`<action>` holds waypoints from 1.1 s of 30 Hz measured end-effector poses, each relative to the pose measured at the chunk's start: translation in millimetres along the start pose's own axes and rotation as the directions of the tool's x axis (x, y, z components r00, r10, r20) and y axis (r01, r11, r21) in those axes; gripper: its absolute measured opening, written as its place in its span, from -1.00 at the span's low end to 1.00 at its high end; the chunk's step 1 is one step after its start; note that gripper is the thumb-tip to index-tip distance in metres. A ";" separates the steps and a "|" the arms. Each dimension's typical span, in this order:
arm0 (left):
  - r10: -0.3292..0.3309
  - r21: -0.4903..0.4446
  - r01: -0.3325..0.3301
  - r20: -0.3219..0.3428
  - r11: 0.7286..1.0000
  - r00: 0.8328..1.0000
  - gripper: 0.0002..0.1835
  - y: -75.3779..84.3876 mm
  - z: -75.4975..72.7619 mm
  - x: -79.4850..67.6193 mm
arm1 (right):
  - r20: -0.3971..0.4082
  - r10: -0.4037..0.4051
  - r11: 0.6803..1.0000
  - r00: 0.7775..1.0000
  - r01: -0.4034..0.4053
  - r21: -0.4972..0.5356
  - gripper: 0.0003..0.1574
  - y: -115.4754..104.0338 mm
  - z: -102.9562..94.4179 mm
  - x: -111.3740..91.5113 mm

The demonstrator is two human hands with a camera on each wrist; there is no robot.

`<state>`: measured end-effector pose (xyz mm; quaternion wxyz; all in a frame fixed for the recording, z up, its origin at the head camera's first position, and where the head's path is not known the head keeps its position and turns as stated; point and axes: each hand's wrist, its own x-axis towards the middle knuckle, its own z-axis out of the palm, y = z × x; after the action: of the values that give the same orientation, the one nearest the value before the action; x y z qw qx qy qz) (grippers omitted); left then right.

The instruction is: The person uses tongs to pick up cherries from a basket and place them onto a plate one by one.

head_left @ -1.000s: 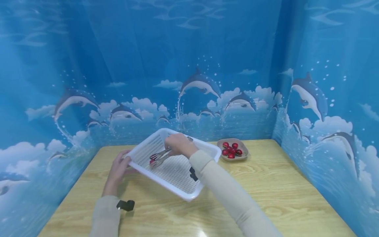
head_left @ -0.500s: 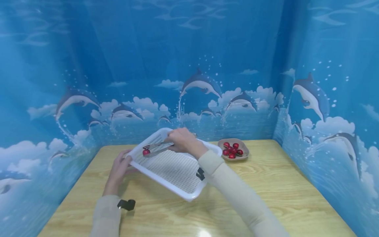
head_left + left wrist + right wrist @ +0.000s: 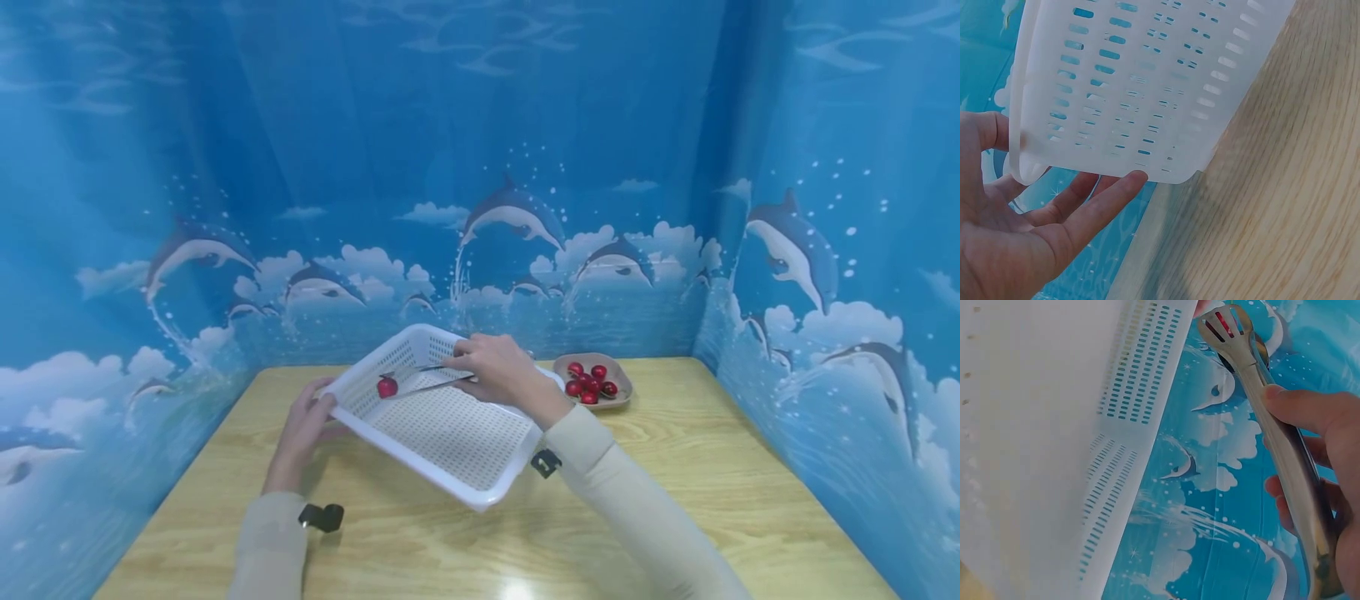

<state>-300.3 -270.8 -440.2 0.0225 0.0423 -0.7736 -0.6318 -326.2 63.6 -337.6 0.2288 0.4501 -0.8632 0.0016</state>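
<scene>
A white perforated plastic basket stands tilted above the table. My left hand grips its left end; in the left wrist view the thumb is at the rim and the fingers reach beneath the basket. Over the basket, my right hand holds a pair of metal serving tongs around the handles. A red cherry sits between the slotted tong tips, and its red shows through the slots in the right wrist view.
Behind the basket's right end, a small brownish dish holds several red cherries. The pale wooden table is bounded at the back and sides by a blue dolphin-print curtain.
My right hand has lifted the cherry with the tongs from the basket's left end, then drawn back to the right. The left hand and basket stay almost still.
</scene>
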 end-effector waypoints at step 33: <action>-0.010 0.007 0.010 0.001 1.000 1.000 -0.39 2.4 -0.2 -2.6 | -0.116 0.049 0.999 0.992 -0.046 0.028 -0.56 4.6 16.4 -73.1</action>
<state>-297.8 -270.3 -437.7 0.0188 0.0458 -0.7756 -0.6292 -300.4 119.7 -380.3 0.2733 0.4314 -0.8587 0.0442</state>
